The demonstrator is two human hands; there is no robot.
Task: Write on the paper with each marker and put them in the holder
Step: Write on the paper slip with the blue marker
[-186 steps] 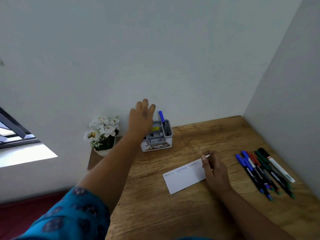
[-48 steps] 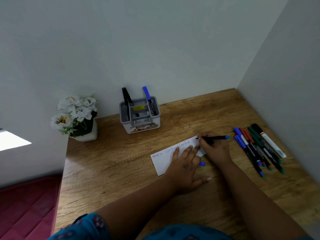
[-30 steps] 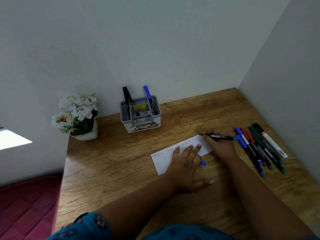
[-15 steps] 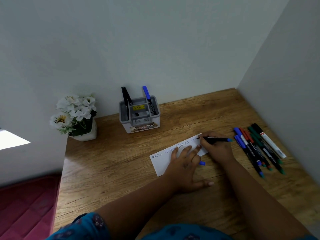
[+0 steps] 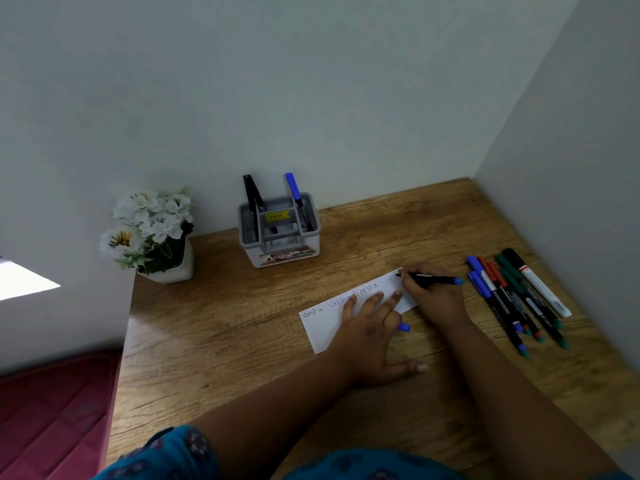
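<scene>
Nearest to the camera is a blue patterned sleeve (image 5: 162, 455), and both bare forearms reach forward over the wooden worktop (image 5: 221, 344). The left hand (image 5: 372, 327) lies flat on the white paper (image 5: 320, 332), its fingers (image 5: 375, 299) straight and spread, the thumb stretched out to the right on the wood. Just beside this hand, at the lower edge of the paper, a small blue cap (image 5: 403, 327) sticks out. The paper lies at an angle and carries handwritten words along its upper edge.

The right hand (image 5: 433, 296) is at the right end of the paper. Its fingers are curled around a black marker with a blue end (image 5: 433, 279), which lies almost level, with the tip touching the paper near its upper right corner.

To the right, near the side wall, a row of loose markers (image 5: 512, 299) lies on the worktop, touching each other: blue, red, green and one with a white body.

Further back, near the rear wall, stands the grey holder (image 5: 278, 237) with a yellow label. In its left compartment leans a black marker (image 5: 252, 199), in its right compartment a blue-capped marker (image 5: 297, 199). Left of the holder, at the corner of the worktop, stands a white pot with white flowers (image 5: 152, 233).
</scene>
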